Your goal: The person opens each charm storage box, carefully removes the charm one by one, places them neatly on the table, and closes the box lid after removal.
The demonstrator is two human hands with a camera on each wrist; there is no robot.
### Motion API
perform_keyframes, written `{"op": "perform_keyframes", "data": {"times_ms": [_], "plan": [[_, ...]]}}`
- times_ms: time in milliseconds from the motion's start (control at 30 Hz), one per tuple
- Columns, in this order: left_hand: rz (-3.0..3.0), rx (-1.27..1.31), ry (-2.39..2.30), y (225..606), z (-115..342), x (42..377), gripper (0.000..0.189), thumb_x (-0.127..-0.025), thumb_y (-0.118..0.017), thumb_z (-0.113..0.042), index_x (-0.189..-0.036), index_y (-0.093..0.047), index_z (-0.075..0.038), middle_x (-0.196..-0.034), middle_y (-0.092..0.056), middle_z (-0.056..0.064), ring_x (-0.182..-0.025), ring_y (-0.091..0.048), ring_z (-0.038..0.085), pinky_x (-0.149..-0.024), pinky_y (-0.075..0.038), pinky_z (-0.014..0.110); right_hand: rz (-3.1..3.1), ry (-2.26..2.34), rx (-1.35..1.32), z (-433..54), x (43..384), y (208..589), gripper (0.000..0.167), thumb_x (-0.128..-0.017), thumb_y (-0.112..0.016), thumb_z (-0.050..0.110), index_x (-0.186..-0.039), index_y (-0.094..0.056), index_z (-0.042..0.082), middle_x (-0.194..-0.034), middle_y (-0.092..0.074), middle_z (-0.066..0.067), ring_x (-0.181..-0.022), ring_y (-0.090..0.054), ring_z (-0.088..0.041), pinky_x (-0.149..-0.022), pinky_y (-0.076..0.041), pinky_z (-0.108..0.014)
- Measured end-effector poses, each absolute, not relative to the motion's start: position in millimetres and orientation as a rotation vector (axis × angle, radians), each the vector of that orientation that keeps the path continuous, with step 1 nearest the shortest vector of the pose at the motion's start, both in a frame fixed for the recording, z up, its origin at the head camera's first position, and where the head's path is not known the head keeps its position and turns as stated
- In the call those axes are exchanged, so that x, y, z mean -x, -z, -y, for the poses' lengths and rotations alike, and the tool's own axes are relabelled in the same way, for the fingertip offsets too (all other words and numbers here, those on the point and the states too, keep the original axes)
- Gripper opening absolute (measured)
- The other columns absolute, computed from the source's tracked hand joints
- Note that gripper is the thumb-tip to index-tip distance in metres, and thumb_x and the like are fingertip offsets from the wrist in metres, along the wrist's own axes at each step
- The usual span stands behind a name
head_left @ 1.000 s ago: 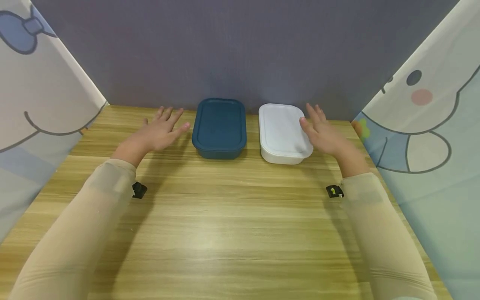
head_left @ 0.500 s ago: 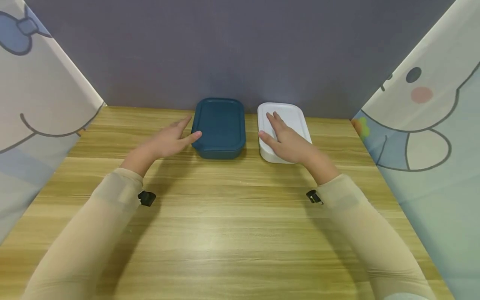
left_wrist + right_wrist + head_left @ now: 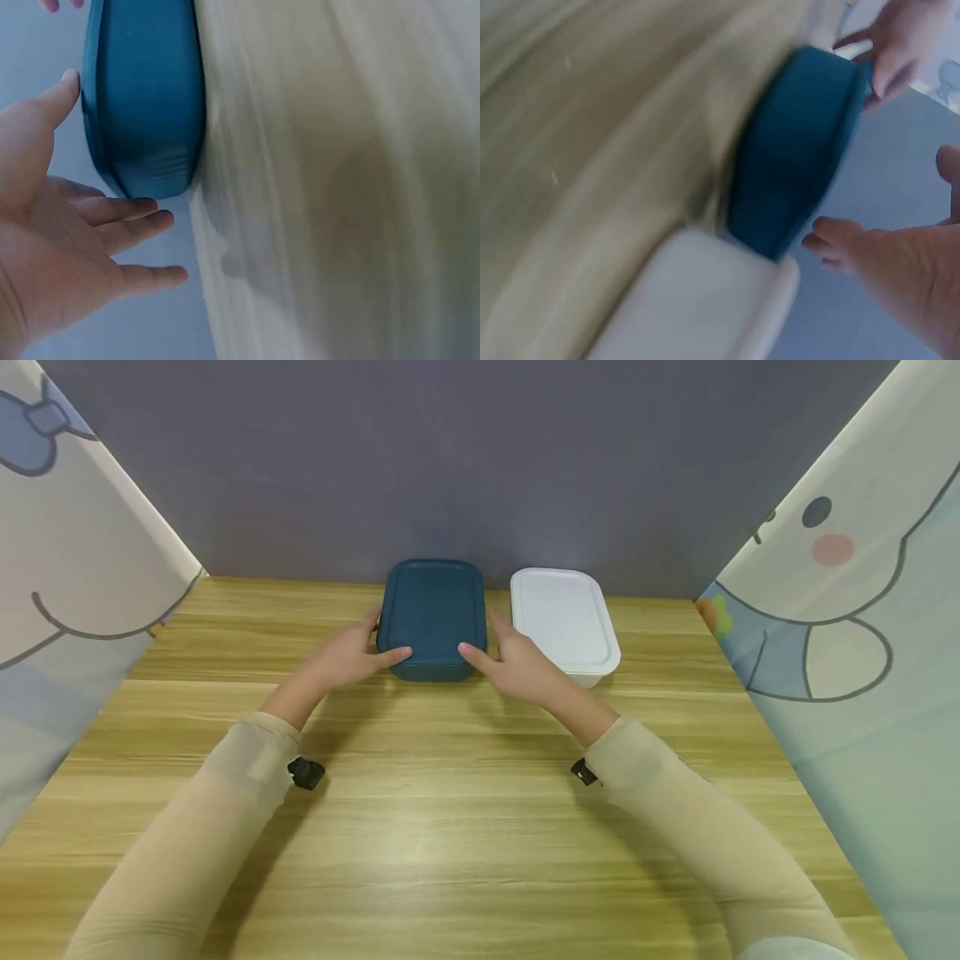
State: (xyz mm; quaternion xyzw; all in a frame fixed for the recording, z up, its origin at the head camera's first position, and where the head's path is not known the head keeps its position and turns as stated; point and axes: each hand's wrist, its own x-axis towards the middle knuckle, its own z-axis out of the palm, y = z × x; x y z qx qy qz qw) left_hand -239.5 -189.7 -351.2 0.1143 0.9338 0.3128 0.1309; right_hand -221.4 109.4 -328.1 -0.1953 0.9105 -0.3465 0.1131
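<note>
A dark blue lidded food container (image 3: 432, 610) stands on the table between the two hands. My left hand (image 3: 347, 657) is at its left side, thumb over the near lid corner; in the left wrist view the extended fingers (image 3: 135, 229) reach the container's end. My right hand (image 3: 519, 667) is at its right side, thumb at the near right lid corner. In the right wrist view the right hand (image 3: 907, 262) has its thumb spread from the fingers, close to the container; contact cannot be made out.
A white lidded container (image 3: 566, 618) stands right of the blue one, partly behind the right hand. The wood-grain table (image 3: 450, 827) ends at a grey back panel (image 3: 480, 460). Cartoon-printed cloths (image 3: 862, 627) flank both sides.
The right hand has moved left, from beside the white container across it to the blue container's right side. The left hand has come rightward to the blue container's left side.
</note>
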Motion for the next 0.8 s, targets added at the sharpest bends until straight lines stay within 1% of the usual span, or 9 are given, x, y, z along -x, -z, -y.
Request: {"op": "perform_keyframes", "data": {"times_ms": [100, 200, 233, 333, 467, 600, 700, 800], "plan": [[-2.659, -0.334, -1.052, 358.4, 187.2, 239.8, 0.109, -0.103, -0.061, -0.062, -0.171, 0.003, -0.005, -0.173, -0.027, 0.027, -0.155, -0.042, 0.045, -0.125, -0.037, 0.061, -2.675, 1.033, 0.525, -100.8, 223.3, 340.4, 0.097, -0.108, -0.057, 0.055, -0.172, -0.002, 0.008, -0.177, -0.02, -0.021, -0.162, -0.03, -0.039, -0.132, -0.03, -0.054], [-2.617, -0.317, -1.14, 363.4, 182.8, 239.6, 0.107, -0.104, -0.062, -0.058, -0.171, 0.003, -0.005, -0.174, -0.026, 0.026, -0.159, -0.035, 0.043, -0.126, -0.036, 0.059, -2.659, 1.064, 0.452, -98.6, 223.4, 349.0, 0.101, -0.106, -0.062, 0.053, -0.172, 0.0, 0.009, -0.173, -0.03, -0.023, -0.156, -0.041, -0.039, -0.127, -0.038, -0.053], [-2.614, -0.305, -1.148, 364.5, 181.4, 239.6, 0.107, -0.104, -0.062, -0.058, -0.17, 0.003, -0.005, -0.174, -0.024, 0.026, -0.16, -0.034, 0.042, -0.127, -0.036, 0.059, -2.651, 1.069, 0.428, -98.9, 223.9, 351.9, 0.103, -0.105, -0.062, 0.054, -0.172, 0.001, 0.009, -0.172, -0.032, -0.023, -0.156, -0.043, -0.038, -0.126, -0.04, -0.052], [-2.581, -0.296, -1.185, 366.5, 177.5, 239.6, 0.105, -0.105, -0.063, -0.054, -0.17, 0.003, -0.005, -0.175, -0.023, 0.025, -0.16, -0.033, 0.041, -0.127, -0.037, 0.057, -2.644, 1.052, 0.376, -100.6, 224.8, 357.3, 0.108, -0.104, -0.062, 0.058, -0.171, 0.005, 0.006, -0.166, -0.043, -0.025, -0.145, -0.056, -0.038, -0.119, -0.048, -0.051], [-2.526, -0.34, -1.251, 370.1, 172.4, 240.7, 0.105, -0.105, -0.064, -0.051, -0.17, 0.003, -0.004, -0.173, -0.027, 0.025, -0.16, -0.035, 0.04, -0.126, -0.039, 0.056, -2.669, 0.978, 0.303, -104.5, 225.4, 361.3, 0.112, -0.104, -0.058, 0.064, -0.169, 0.004, -0.002, -0.169, -0.035, -0.028, -0.15, -0.051, -0.038, -0.121, -0.047, -0.051], [-2.499, -0.372, -1.288, 375.1, 167.8, 240.6, 0.115, -0.101, -0.071, -0.052, -0.17, 0.008, -0.007, -0.172, -0.033, 0.024, -0.159, -0.038, 0.04, -0.123, -0.042, 0.056, -2.663, 0.997, 0.247, -107.8, 226.7, 363.6, 0.111, -0.104, -0.06, 0.062, -0.169, 0.003, -0.003, -0.173, -0.026, -0.027, -0.155, -0.043, -0.038, -0.123, -0.044, -0.051], [-2.499, -0.357, -1.298, 377.3, 165.8, 240.3, 0.123, -0.096, -0.076, -0.055, -0.171, 0.012, -0.01, -0.171, -0.035, 0.022, -0.158, -0.039, 0.04, -0.123, -0.044, 0.055, -2.653, 1.015, 0.236, -108.0, 227.6, 363.5, 0.11, -0.104, -0.06, 0.06, -0.169, 0.002, -0.002, -0.172, -0.029, -0.027, -0.151, -0.048, -0.038, -0.121, -0.047, -0.051], [-2.508, -0.32, -1.297, 377.8, 163.6, 240.2, 0.125, -0.095, -0.077, -0.057, -0.171, 0.012, -0.012, -0.172, -0.034, 0.023, -0.157, -0.04, 0.04, -0.122, -0.045, 0.055, -2.655, 1.015, 0.238, -107.5, 227.9, 363.0, 0.109, -0.105, -0.06, 0.058, -0.169, 0.002, -0.003, -0.17, -0.032, -0.028, -0.146, -0.055, -0.038, -0.118, -0.049, -0.05]]}}
